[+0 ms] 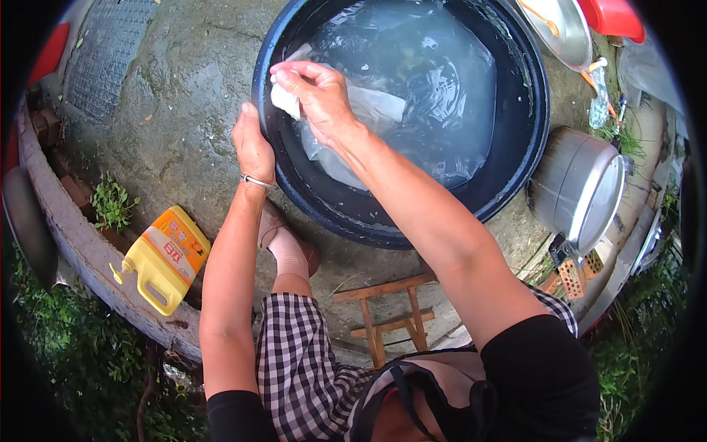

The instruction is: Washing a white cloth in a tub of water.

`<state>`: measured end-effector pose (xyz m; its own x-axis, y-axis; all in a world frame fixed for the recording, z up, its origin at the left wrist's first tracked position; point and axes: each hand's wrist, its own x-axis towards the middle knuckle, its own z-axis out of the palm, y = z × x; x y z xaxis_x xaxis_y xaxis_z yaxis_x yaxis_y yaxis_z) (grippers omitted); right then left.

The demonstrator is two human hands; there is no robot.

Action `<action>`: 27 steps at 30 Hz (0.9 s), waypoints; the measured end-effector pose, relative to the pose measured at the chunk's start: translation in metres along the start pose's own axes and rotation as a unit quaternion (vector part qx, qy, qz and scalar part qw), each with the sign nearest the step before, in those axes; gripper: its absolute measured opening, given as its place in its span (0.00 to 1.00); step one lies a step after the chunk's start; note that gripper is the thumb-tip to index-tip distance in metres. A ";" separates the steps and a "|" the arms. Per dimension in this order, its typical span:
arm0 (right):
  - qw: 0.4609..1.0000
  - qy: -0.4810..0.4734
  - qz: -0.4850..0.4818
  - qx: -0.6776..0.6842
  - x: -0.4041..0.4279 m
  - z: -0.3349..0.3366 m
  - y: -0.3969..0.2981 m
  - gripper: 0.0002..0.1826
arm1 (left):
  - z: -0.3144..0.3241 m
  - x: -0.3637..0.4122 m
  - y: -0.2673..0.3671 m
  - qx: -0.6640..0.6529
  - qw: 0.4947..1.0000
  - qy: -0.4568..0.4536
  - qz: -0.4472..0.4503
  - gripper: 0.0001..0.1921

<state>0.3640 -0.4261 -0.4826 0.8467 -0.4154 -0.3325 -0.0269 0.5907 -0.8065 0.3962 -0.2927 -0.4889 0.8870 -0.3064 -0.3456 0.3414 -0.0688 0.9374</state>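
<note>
A large dark blue plastic tub (pixel 513 188) of cloudy water takes up the top middle of the view. Over its left part my right hand (pixel 320 96) pinches a wet white cloth (pixel 285 101) between thumb and fingers. More pale, thin material (pixel 378 105) lies in the water below and beside that hand; whether it is the same piece I cannot tell. My left hand (pixel 254 143), with a bracelet at the wrist, rests against the outside of the tub's left rim. Its fingers are partly hidden, and I see nothing held in it.
A yellow jug with a pump (pixel 171 259) stands at the lower left by a low curved concrete ledge (pixel 99 265). On the right are an aluminium pot (pixel 574 188), a metal basin (pixel 563 33) and perforated bricks (pixel 573 279). A wooden stool (pixel 386 290) is below the tub.
</note>
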 end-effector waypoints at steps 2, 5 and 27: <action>0.991 -0.103 0.046 -0.070 -0.051 0.004 0.011 0.11 | -0.009 -0.003 0.002 0.056 0.998 0.011 0.007 0.24; 0.945 -0.220 0.185 -0.158 -0.117 -0.039 -0.005 0.09 | -0.001 -0.006 0.006 0.023 0.999 0.027 -0.021 0.25; 0.788 -0.393 0.156 -0.448 -0.154 -0.086 -0.042 0.04 | -0.004 -0.002 0.003 0.165 0.983 0.057 0.062 0.27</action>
<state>0.1894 -0.4462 -0.4401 0.7829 0.4176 -0.4611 -0.3652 -0.2916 -0.8841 0.3962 -0.2888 -0.4852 0.9507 -0.2259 -0.2123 0.1248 -0.3480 0.9292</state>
